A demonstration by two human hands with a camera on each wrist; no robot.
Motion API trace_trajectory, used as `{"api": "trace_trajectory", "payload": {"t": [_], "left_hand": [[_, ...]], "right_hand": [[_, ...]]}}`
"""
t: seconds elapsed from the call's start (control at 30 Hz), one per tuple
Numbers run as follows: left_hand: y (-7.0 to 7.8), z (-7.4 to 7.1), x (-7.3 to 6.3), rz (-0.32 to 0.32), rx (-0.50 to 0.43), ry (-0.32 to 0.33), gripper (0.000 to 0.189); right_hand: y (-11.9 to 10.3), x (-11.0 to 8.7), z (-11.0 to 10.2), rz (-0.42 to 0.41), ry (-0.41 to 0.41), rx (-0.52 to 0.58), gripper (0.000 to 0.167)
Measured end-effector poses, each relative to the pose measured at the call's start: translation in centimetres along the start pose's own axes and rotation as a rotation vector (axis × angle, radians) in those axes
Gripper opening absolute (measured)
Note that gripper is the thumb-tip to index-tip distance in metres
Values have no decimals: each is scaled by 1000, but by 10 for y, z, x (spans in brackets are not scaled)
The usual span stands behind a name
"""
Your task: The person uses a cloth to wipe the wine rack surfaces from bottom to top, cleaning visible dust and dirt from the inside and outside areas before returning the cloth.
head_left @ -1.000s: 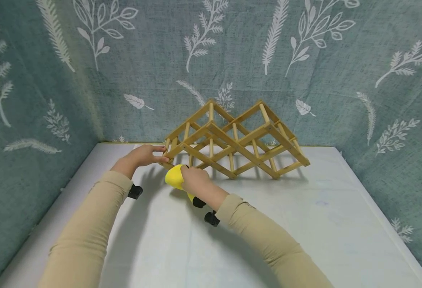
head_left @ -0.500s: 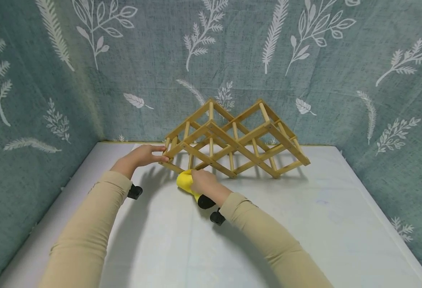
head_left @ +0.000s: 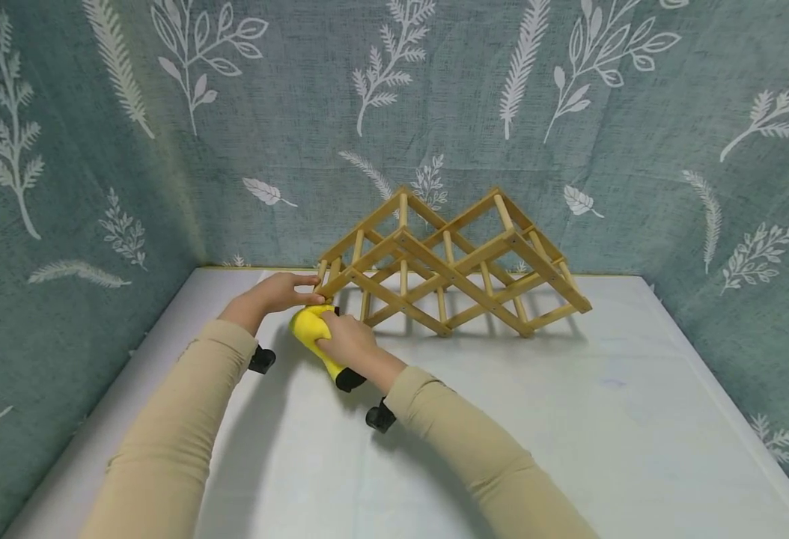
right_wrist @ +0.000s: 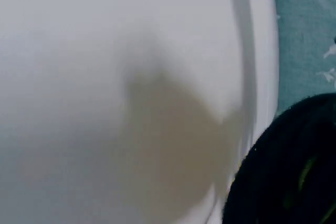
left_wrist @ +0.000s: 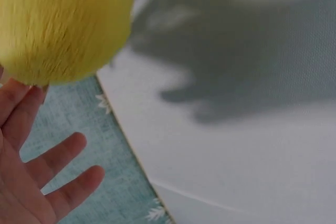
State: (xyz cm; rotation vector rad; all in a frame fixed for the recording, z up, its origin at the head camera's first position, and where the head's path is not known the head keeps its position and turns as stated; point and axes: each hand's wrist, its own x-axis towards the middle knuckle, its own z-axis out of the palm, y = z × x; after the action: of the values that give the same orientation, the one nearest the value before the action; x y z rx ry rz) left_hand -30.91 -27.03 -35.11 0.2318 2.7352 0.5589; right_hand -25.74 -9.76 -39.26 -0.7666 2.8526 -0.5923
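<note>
Evidently the right hand (head_left: 350,343) has its grip closed around the yellow toy (head_left: 310,327), holding it on the left of the counter (head_left: 603,419), just on the near side of the wooden rack's left end. The toy slants: its rounded yellow end points far and left, its black end (head_left: 349,379) near and right. Whether its far end touches the wooden rack (head_left: 428,256) is hard to tell.

The left hand (head_left: 273,293) keeps a narrow grip on the rack's left end, thumb and forefinger about the corner, just beyond the toy. In the left wrist view the toy's fuzzy surface fills the upper left, two fingers reach up to its lower edge and two others spread apart below. The right wrist view shows a large dark rounded shape at the lower right and a blurred shadow on the white surface.

The rack stands at the far side of the counter, its slats crossing in diamonds with two peaks. Behind it hangs a green cloth (head_left: 300,90) with white leaf prints. Both arms wear beige sleeves (head_left: 165,427), with a small black device (head_left: 381,417) under each wrist.
</note>
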Motion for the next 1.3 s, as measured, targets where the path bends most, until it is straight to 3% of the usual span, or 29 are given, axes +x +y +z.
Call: {"api": "trace_trajectory", "payload": {"t": [0.13, 0.27, 0.37, 0.43, 0.6, 0.7, 0.77, 0.87, 0.97, 1.03, 1.13, 1.23, 1.3], "left_hand": [[0, 1, 4, -4, 14, 5, 77], [-1, 1, 5, 17, 27, 9, 76], [-1, 3, 6, 18, 25, 0, 77], [0, 4, 6, 17, 27, 0, 77], [1, 7, 7, 12, 20, -1, 78], [1, 6, 6, 7, 10, 3, 78], [1, 4, 5, 14, 19, 9, 80], [1, 1, 4, 8, 26, 13, 80], [2, 0, 3, 14, 38, 11, 78], [3, 0, 3, 11, 37, 12, 76], [5, 1, 2, 16, 36, 6, 76], [4, 1, 2, 8, 41, 1, 78], [3, 0, 1, 5, 47, 5, 77]], "right_hand": [[7, -5, -6, -6, -76, -87, 47], [16, -9, -13, 115, -152, -173, 38], [18, -7, -12, 171, -172, -179, 30], [16, -4, -6, 157, -148, -175, 33], [7, -1, 8, 21, -39, -143, 46], [3, -3, 4, -13, -68, -138, 46], [2, -4, -1, 27, -121, -178, 42], [4, -3, -8, 160, -202, -239, 33], [7, -1, -9, 216, -221, -242, 33], [10, 1, -6, 154, -195, -206, 39], [13, 4, -1, -4, -165, -152, 49], [15, 1, -5, -111, -218, -152, 52], [17, -3, -15, -134, -266, -188, 51]]}}
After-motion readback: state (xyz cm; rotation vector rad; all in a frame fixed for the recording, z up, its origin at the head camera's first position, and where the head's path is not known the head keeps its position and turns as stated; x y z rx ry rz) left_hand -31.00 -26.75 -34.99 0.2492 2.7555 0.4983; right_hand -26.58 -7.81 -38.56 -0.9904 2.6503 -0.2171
